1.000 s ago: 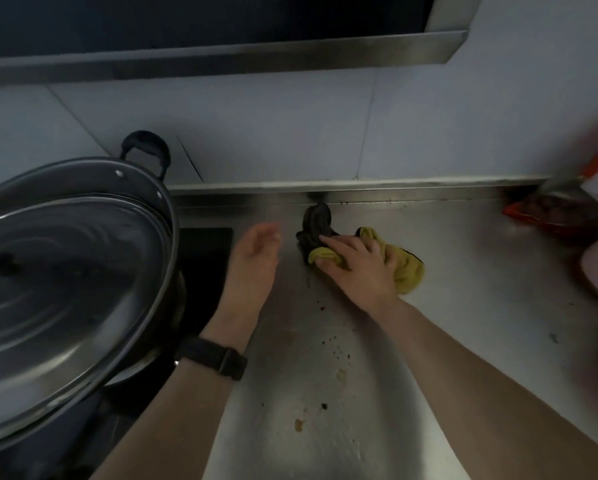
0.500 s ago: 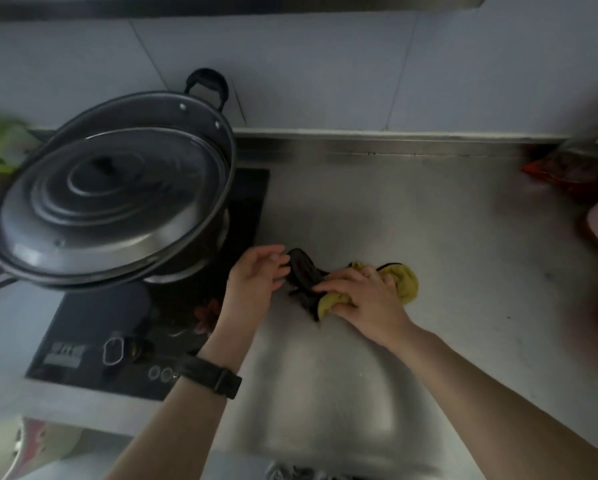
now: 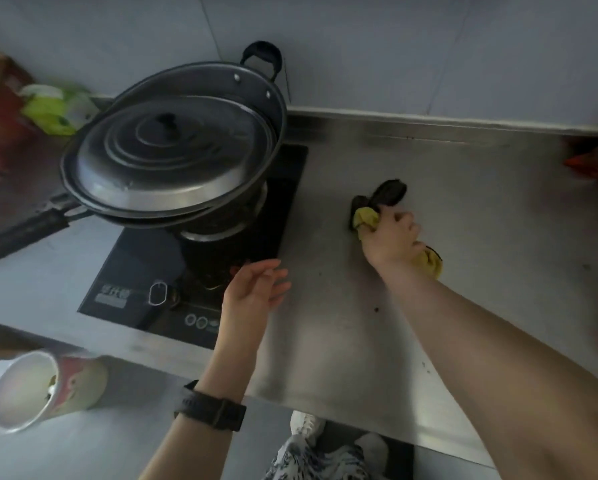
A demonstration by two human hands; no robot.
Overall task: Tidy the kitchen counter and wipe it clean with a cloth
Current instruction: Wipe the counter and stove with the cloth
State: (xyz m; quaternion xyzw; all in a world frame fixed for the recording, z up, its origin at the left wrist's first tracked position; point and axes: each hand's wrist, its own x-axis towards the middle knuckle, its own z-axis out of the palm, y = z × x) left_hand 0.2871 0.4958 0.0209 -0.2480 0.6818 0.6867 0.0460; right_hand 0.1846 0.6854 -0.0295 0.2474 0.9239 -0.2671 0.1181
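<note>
Roughly diag. cloth, dark end rearward.

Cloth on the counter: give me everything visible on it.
The cloth is soft-looking fabric, yellow with dark, nearly black parts, bunched up rather than spread flat. It lies on the steel counter, to the right of the induction hob. The right hand grips its middle with curled fingers. A dark end sticks out toward the wall and a yellow end shows beside the wrist. The left hand is not touching it.
</note>
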